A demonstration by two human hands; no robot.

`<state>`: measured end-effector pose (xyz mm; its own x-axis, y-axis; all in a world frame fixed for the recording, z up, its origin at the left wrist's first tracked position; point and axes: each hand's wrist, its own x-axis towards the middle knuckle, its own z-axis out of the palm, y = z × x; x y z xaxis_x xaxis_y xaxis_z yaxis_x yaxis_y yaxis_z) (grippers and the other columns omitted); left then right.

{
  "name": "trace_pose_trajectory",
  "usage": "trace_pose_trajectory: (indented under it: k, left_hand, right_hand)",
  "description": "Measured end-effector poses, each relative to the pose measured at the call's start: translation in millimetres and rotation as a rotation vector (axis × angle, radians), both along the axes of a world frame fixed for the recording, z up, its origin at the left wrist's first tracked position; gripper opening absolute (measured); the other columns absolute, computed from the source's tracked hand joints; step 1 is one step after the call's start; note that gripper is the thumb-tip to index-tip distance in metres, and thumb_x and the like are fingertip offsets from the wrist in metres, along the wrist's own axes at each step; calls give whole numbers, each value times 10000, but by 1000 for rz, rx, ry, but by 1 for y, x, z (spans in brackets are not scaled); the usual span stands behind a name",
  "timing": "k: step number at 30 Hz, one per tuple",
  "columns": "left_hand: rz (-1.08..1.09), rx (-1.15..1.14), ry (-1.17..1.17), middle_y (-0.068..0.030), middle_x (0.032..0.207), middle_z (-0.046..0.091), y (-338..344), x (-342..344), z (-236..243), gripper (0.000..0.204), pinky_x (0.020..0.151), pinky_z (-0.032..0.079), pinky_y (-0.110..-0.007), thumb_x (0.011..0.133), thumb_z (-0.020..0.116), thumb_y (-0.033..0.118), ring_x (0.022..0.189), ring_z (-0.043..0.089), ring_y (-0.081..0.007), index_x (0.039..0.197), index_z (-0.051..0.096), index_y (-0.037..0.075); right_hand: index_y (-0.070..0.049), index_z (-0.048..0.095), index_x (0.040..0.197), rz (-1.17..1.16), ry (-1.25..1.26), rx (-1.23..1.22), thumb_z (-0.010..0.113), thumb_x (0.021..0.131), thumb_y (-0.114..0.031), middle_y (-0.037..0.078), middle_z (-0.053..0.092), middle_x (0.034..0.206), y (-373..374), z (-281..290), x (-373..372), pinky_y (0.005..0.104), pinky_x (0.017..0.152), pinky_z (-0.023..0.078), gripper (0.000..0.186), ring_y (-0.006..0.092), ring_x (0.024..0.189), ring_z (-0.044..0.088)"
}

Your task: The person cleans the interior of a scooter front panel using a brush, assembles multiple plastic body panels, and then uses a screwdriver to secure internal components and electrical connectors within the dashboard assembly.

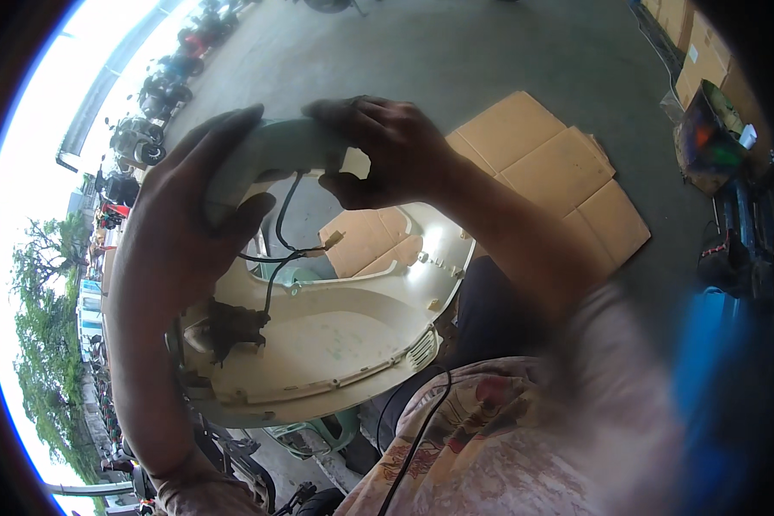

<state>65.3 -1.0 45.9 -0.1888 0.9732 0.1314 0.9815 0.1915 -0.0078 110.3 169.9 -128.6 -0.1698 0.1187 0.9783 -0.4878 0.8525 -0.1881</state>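
My left hand [206, 189] grips the left side of a pale green curved part [288, 142], held up at the top of the view. My right hand [378, 150] grips its right end, thumb underneath and fingers on top. Just below lies a large molded scooter panel [344, 327], cream inside, with a big opening and a slotted end. Dark wires [277, 224] with a small pale connector [333, 242] hang from the curved part across the opening. A black bracket-like component [232, 331] sits in the panel's left side. Whether the curved part touches the panel is hidden.
Flattened cardboard [576, 198] lies on the grey floor [456, 52] ahead. Cartons [697, 52], a dark bin [709, 138] and a blurred blue object [705, 344] are at the right. Parked scooters [138, 138] line the left. My legs and a green frame [327, 439] are below.
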Motion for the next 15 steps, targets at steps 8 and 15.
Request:
trace_pose_trajectory:
  k: [8,15]
  left_hand:
    - [78,11,75,-165,1237,579,25,-16,-14,527,918,490,-373,794,591,-13,1097,596,-295,1308,514,79]
    - [174,1,-72,-171,1332,500,17,-28,-13,535,1013,415,-404,864,574,123,1223,497,-292,1368,427,16]
  right_hand:
    - [-43,527,1212,-10,-50,-24,744,747,-405,131,598,1087,28,-24,3,391,869,495,627,279,991,579]
    - [-51,562,1081,-254,-480,-1095,638,869,-264,122,648,817,63,-248,158,346,692,536,310,204,736,654]
